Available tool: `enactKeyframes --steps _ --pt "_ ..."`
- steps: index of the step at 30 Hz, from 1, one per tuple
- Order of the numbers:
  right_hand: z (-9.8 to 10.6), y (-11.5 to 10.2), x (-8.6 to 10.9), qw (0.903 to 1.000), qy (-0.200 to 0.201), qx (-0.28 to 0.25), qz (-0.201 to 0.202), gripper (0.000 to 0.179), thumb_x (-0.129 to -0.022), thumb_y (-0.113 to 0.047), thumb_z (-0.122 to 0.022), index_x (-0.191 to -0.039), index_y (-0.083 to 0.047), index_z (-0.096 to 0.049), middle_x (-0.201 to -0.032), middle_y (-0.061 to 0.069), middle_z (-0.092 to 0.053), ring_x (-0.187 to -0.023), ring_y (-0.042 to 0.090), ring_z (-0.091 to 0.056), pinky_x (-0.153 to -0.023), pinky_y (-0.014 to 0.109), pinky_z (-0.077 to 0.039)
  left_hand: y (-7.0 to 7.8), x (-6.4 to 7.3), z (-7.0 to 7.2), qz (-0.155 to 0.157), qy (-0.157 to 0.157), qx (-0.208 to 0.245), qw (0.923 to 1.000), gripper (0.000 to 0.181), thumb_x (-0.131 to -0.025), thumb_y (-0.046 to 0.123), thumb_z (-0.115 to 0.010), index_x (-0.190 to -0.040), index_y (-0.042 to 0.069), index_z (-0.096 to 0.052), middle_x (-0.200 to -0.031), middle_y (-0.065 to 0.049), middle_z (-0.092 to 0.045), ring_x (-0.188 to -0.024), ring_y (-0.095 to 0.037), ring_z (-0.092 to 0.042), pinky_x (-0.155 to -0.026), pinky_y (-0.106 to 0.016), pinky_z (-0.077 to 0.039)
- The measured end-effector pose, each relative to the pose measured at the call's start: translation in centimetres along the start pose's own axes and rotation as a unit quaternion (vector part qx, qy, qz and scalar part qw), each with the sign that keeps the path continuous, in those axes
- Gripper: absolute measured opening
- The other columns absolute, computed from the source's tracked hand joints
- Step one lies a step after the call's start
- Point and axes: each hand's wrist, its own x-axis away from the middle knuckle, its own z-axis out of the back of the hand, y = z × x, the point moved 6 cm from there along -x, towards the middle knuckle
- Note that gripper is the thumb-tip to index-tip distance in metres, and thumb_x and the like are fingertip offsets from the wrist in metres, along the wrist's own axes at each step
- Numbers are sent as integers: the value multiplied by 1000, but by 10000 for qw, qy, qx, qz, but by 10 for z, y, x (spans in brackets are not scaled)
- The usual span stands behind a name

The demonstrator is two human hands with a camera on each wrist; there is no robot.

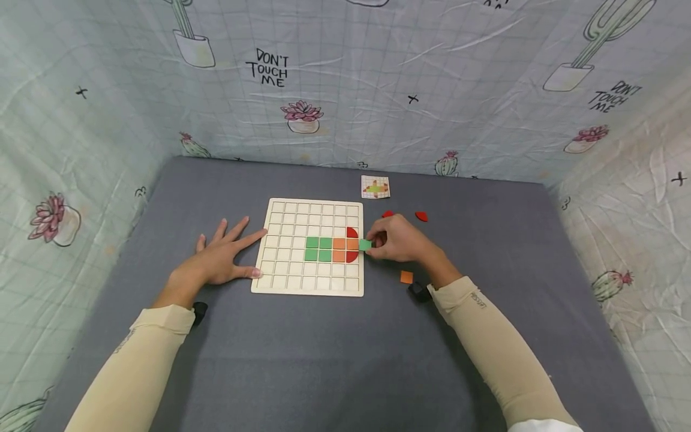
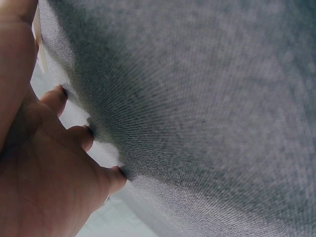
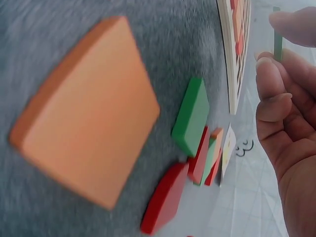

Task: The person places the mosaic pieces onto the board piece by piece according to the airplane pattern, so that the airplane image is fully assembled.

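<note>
A pale wooden grid board (image 1: 278, 282) lies on the grey table. Green squares (image 1: 312, 242), orange squares (image 1: 339, 243) and red rounded pieces (image 1: 352, 232) fill part of its middle and right side. My left hand (image 1: 218, 258) is spread at the board's left side, with thumb and index finger at its edge. At the right edge my right hand (image 1: 399, 240) pinches a green square tile (image 1: 364, 245) between thumb and fingers. In the right wrist view that green tile (image 3: 278, 44) appears edge-on between the fingertips.
Beside my right hand lie a loose orange square (image 1: 406, 277) and red rounded pieces (image 1: 421, 216). The right wrist view shows another green tile (image 3: 191, 118) among several loose pieces. A small pattern card (image 1: 375, 186) lies behind the board. Patterned cloth (image 1: 356, 78) surrounds the table.
</note>
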Motion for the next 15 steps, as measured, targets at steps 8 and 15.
enactKeyframes --steps 8,15 --pt "-9 -7 -9 9999 -99 0 36 15 -86 -10 -83 -99 -4 -80 -82 2 -71 -70 9 -61 -67 27 -54 1 1 0 -8 4 5 10000 99 -89 64 -72 -168 39 -18 -178 -10 7 -159 -54 14 -114 -85 4" --pt "-16 -11 -18 9997 -185 -42 133 13 -88 -12 -81 -98 -5 -79 -83 2 -71 -71 8 -61 -67 26 -54 2 2 2 5 17 12 10000 99 -89 64 -72 -168 38 -19 -178 -10 7 -159 -53 14 -114 -85 4"
